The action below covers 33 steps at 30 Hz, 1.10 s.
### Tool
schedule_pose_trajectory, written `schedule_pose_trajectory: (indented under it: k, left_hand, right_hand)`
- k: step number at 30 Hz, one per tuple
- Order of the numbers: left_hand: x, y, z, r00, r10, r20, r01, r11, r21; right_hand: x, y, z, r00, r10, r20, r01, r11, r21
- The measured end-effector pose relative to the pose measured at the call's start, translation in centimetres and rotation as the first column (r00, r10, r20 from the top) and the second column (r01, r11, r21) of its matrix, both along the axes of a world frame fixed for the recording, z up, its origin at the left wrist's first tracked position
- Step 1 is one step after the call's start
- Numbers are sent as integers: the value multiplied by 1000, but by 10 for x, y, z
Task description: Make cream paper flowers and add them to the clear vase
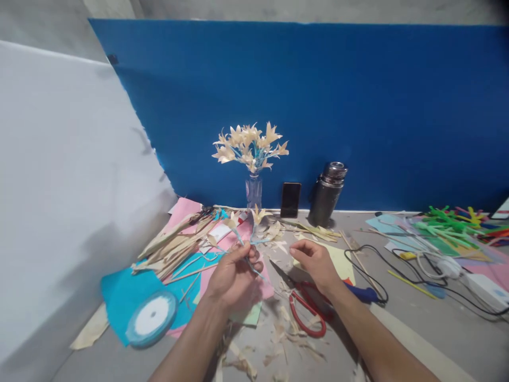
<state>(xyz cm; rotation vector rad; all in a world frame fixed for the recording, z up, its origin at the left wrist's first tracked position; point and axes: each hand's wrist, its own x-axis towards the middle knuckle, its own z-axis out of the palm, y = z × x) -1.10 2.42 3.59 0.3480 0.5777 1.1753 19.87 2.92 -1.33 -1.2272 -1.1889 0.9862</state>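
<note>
- I had the left hand (235, 273) pinching the blue-stemmed flower spray (239, 236) above the desk (99, 366), stem end slanting nearward and right.
- The right hand (317, 263) hovered rightward, apart, fingers loosely curled, nothing visible inside.

- Flowers (259, 215): small, cream, pointed petals, spread apart at the stems' upper tips.
- Stems (239, 236): thin, light blue, branching, pinched in the left hand (237, 268), lower end slanting out below the fingers.

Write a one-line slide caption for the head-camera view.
Left hand holding blue-stemmed flowers, right hand near red-handled scissors, a vase of pale flowers standing behind.
</note>
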Motion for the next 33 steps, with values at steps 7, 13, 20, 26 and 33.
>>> schedule_pose_trajectory:
  k: [7,13,20,26,33]
  left_hand:
    - [1,2,-4,999,32,-44,-33,999,-20]
    - [3,2,-7,999,30,-36,-31,999,-28]
    - [7,0,-12,997,-56,-58,56,998,2]
    - [8,2,-14,998,-27,-62,25,999,-29]
    - [9,2,-16,997,-23,-77,21,999,-29]
  right_hand:
    - [-13,-12,8,921,50,387,-68,997,35]
    - [-15,-17,2,754,73,653,-231,960,159]
    - [-11,-18,-5,585,50,809,-313,935,168]
    - [-11,-18,-2,547,74,834,-322,938,127]
    - [-12,-20,-1,521,70,850,-342,930,133]
